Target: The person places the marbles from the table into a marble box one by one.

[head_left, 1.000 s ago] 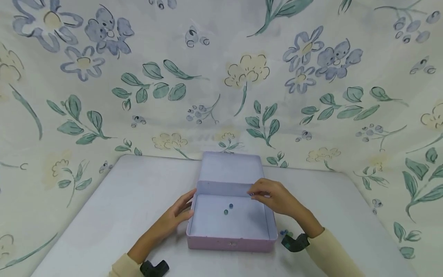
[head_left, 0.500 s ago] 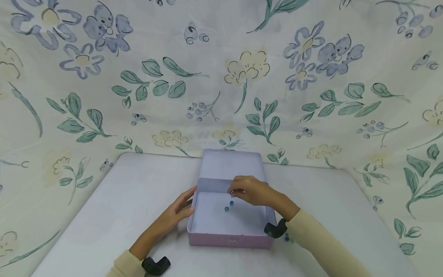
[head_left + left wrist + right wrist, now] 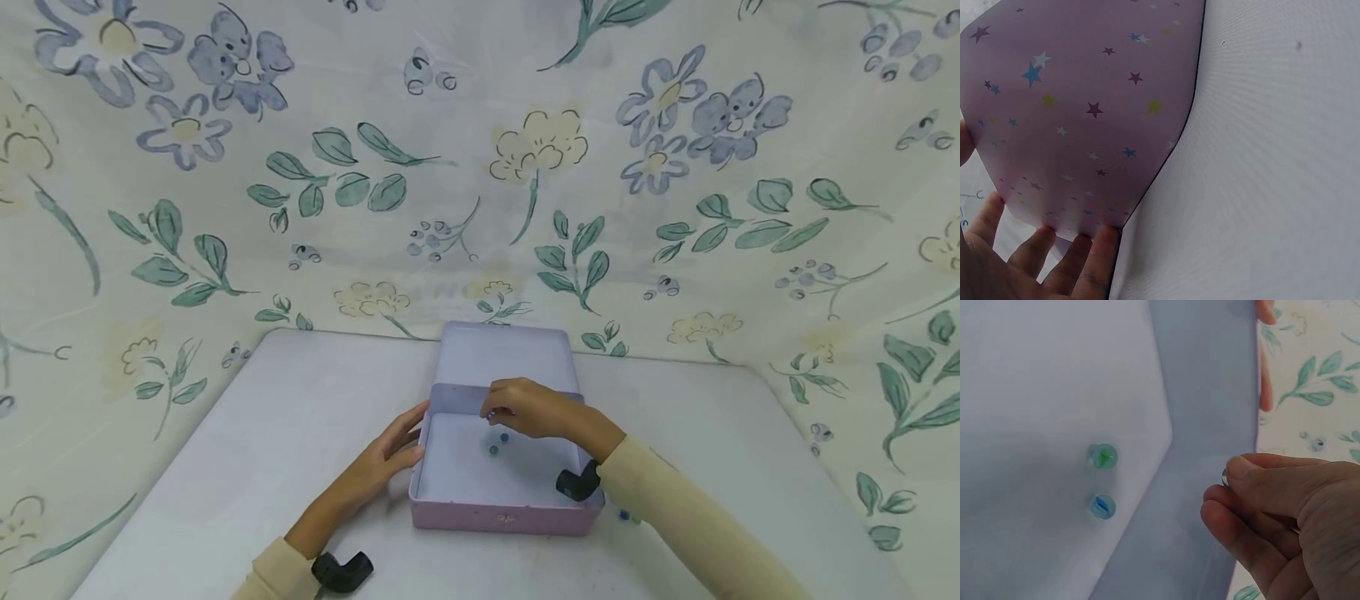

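Note:
A pink-lilac metal box point(image 3: 465, 515) stands with its lid point(image 3: 502, 354) folded back. My right hand point(image 3: 528, 408) is over the far part of the box. Between thumb and fingertips it pinches a glass marble point(image 3: 1225, 478), mostly covered by the fingers. Two marbles lie on the box floor below, one with a green swirl point(image 3: 1104, 456) and one with a blue swirl point(image 3: 1103, 507). My left hand point(image 3: 386, 454) rests against the box's left side, fingers extended; in the left wrist view its fingertips point(image 3: 1107, 234) touch the star-printed wall.
Several more marbles point(image 3: 624, 515) lie on the white table point(image 3: 315, 400) just right of the box, partly hidden by the right sleeve point(image 3: 675, 508). A flowered cloth point(image 3: 450, 167) hangs behind the table.
My right hand has moved left from the box's right edge to above the two marbles, still pinching its marble. The left hand stays on the box's side.

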`<state>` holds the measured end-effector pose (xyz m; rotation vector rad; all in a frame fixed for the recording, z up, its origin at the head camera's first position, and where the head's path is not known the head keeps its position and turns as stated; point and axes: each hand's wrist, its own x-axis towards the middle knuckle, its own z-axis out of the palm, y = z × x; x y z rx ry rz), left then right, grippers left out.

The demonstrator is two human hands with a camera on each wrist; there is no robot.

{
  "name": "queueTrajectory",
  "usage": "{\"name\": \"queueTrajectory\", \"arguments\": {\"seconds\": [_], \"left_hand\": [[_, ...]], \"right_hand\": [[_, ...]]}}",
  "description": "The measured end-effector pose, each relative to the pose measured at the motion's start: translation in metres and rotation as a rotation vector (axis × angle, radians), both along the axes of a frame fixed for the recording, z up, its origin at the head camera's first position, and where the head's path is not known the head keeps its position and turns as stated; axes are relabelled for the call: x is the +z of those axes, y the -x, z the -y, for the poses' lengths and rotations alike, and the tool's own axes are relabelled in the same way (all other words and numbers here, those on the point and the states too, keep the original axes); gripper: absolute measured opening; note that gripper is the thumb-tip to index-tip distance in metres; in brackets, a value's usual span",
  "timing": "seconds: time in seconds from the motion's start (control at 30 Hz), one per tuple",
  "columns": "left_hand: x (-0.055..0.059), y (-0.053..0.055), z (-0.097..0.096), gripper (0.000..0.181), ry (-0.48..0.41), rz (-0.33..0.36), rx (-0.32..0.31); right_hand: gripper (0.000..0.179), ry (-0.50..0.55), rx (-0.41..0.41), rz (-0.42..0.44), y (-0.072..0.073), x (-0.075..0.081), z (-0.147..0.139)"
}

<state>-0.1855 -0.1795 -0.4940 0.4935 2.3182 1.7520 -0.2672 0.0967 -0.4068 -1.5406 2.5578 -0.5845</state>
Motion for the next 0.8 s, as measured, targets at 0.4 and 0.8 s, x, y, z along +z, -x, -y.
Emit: {"name": "queueTrajectory", "arguments": {"seconds": [0.4,0.8], "left_hand": [[0.0,-0.001,0.0,0.063,-0.004,0.0,-0.007],[0.0,-0.001,0.001,0.063,-0.002,-0.006,0.004]], "right_hand": [[0.015,-0.104,-0.085,0.038,0.0,-0.028,0.003],[0.013,-0.115,-0.05,0.023,0.0,-0.039,0.006]]}}
